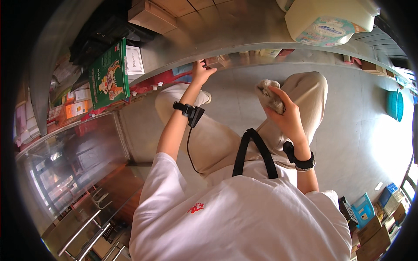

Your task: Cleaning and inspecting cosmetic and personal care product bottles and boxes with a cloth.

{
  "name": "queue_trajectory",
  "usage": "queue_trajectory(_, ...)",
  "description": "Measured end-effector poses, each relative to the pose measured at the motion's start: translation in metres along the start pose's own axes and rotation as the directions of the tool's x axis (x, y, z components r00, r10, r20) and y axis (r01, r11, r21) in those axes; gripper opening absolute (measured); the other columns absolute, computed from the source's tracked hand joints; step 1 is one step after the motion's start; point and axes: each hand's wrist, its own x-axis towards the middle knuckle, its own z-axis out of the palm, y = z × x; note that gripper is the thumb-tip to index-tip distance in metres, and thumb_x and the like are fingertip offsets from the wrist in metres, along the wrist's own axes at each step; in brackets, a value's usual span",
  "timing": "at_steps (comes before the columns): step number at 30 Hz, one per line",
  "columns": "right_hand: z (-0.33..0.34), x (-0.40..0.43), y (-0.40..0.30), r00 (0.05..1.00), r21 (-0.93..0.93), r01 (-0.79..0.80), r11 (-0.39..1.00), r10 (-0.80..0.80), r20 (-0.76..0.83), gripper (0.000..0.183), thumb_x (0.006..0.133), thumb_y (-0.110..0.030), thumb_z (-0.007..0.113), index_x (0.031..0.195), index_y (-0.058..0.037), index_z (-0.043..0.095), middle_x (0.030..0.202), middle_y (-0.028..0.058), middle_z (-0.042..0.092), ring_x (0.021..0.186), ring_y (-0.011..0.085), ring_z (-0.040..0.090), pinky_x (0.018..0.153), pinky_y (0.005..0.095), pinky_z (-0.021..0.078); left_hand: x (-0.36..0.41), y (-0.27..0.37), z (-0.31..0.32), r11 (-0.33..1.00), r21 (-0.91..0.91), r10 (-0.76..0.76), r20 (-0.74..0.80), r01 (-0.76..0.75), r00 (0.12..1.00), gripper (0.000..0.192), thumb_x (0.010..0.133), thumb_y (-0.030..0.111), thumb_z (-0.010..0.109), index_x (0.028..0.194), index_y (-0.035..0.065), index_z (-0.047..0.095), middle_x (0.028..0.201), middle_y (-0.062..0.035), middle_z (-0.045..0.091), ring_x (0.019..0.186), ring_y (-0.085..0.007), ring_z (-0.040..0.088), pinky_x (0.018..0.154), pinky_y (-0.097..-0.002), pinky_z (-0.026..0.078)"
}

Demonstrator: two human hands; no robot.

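Note:
My left hand [203, 73] reaches to the edge of a metal shelf [225, 49], its thumb spread away from the fingers. No object shows in its grasp, though the fingertips are partly hidden at the shelf edge. Just right of those fingers, a small cardboard box [215, 62] sits on the lower level. In my right hand [289, 114] is a bunched, dirty grey cloth [272, 96], held above my right knee between thumb and fingers.
A large detergent jug [329, 24] stands on the upper shelf at right. A green printed box [111, 75] and a white box [134, 60] lie at left. Farther off are a turquoise basket [395, 105], a blue plastic stool [363, 210] and cardboard boxes [374, 239] on the floor.

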Motion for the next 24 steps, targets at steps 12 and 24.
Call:
queue_trajectory(12,-0.003,-0.003,-0.024,0.991,0.697,-0.126,0.706,0.053,0.125,0.037,0.090,-0.021,0.043,0.122,-0.0020,0.041,0.121,0.0070,0.044,0.111,0.0137,0.039,0.095,0.0255,0.0286,-0.150,0.174,-0.041,0.584,-0.575,0.230,0.794,0.573,0.563,0.057,0.084,0.044,0.050,0.125,0.0049,0.037,0.121,-0.0058,0.044,0.117,-0.0158,0.038,0.096,-0.0366,0.031)
queue_trajectory(24,0.005,-0.013,-0.027,0.995,0.429,0.054,0.902,-0.015,-0.094,0.025,0.085,0.000,0.047,0.109,-0.0038,0.051,0.091,0.0001,0.053,0.074,0.0061,0.046,0.066,0.0197,0.0393,-0.181,0.177,-0.041,0.420,-0.597,0.158,0.789,0.683,0.593,0.065,0.074,0.016,0.057,0.129,0.0047,0.026,0.117,-0.0054,0.042,0.105,-0.0150,0.043,0.093,-0.0314,0.034)
